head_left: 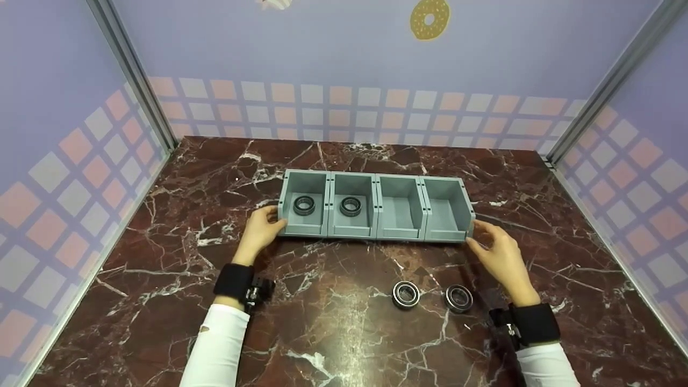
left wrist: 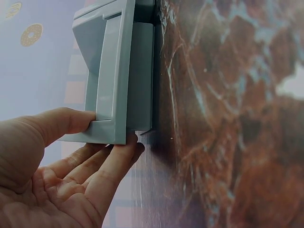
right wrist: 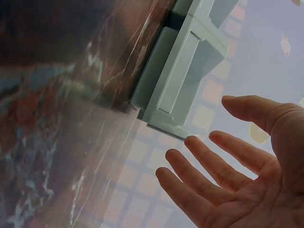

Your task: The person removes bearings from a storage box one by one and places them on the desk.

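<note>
A row of joined grey storage bins [head_left: 352,233] stands on the table. One black-rimmed ball bearing [head_left: 304,205] lies flat in the leftmost bin, and another bearing [head_left: 351,206] in the bin beside it. At the row's left end, my left hand [head_left: 262,231] grips the front corner, thumb on the front lip and fingers along the side and underside [left wrist: 90,166]. My right hand [head_left: 499,252] is at the right end with its fingers spread; in the right wrist view the fingertips [right wrist: 192,142] are close to the bin's corner, and contact is unclear.
Two more bearings, a left one [head_left: 406,295] and a right one [head_left: 459,299], lie on the dark marbled table [head_left: 333,333] in front of the bins. Patterned panels [head_left: 355,48] enclose the back and both sides, with metal posts [head_left: 131,70] at the corners.
</note>
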Tool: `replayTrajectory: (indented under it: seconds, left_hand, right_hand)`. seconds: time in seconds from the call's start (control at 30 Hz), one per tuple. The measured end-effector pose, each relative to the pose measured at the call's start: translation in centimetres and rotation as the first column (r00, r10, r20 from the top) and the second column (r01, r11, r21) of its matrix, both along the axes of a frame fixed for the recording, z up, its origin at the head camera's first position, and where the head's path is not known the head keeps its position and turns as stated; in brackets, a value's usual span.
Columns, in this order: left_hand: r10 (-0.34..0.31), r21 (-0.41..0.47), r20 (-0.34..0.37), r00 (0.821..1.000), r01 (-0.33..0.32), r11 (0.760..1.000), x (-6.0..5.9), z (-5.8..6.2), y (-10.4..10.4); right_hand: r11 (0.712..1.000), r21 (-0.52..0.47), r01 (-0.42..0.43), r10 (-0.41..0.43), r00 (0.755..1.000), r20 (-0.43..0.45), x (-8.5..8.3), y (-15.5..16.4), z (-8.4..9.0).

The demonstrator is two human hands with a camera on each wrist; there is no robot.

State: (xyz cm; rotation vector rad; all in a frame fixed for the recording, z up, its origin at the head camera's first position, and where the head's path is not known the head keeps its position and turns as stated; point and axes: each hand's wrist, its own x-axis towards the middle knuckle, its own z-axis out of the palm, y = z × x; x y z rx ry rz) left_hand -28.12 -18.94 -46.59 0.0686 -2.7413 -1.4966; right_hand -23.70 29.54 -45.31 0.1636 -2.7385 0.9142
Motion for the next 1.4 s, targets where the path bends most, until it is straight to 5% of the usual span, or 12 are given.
replayTrajectory:
  seconds: [0.6, 1.17, 1.4]
  left_hand:
    - [-0.010, 0.008, 0.041, 0.999, 0.010, 1.000, 0.1, 0.2, 0.0]
    - [-0.002, 0.011, 0.016, 1.000, 0.002, 1.000, -0.1, 0.0, -0.1]
    - [-0.007, 0.013, 0.008, 1.000, 0.007, 1.000, 0.1, 0.1, 0.0]
  right_hand:
    - [0.991, -0.105, 0.080, -0.073, 0.995, 0.064, -2.5, 1.5, -0.3]
    - [0.987, -0.161, 0.003, 0.031, 0.977, 0.210, -4.4, 2.1, -0.8]
    - [0.953, -0.303, -0.025, 0.099, 0.967, 0.233, -5.3, 2.1, -1.4]
